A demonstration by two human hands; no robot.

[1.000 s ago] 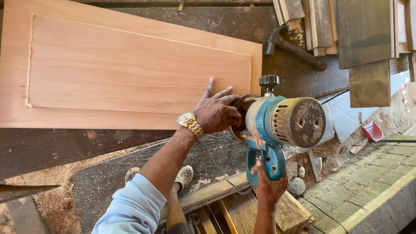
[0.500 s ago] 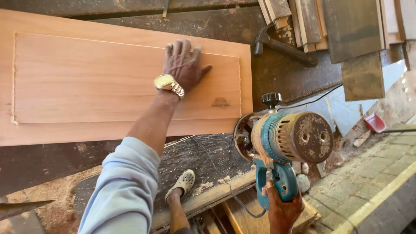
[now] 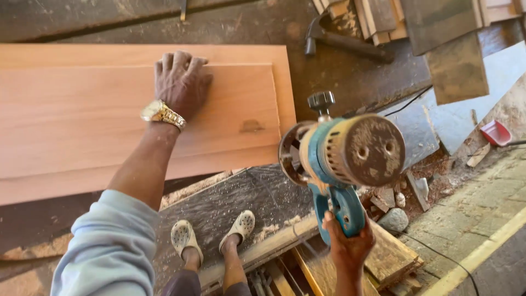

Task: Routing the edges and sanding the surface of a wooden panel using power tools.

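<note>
A small red tray [image 3: 496, 132] lies on the ground at the far right, beside wood scraps; what it holds cannot be made out.

The left hand [image 3: 179, 83] lies flat on the wooden panel [image 3: 109, 118], palm down, fingers [image 3: 174, 60] stretched out and close together, gripping nothing. A gold wristwatch [image 3: 161, 114] sits on that wrist, above a pale blue sleeve [image 3: 109, 249].

The right hand [image 3: 348, 244] is closed around the blue handle of a power tool [image 3: 342, 156], a blue router with a dusty round motor cap and a black knob on top. It is held in the air, off the right end of the panel and clear of it.

The panel rests on a dark bench [image 3: 230, 203] dusted with sawdust. A hammer [image 3: 342, 39] lies on the bench beyond the panel, near a stack of boards [image 3: 378, 16]. Below, two feet in pale clogs [image 3: 211, 233] stand on the floor among planks.
</note>
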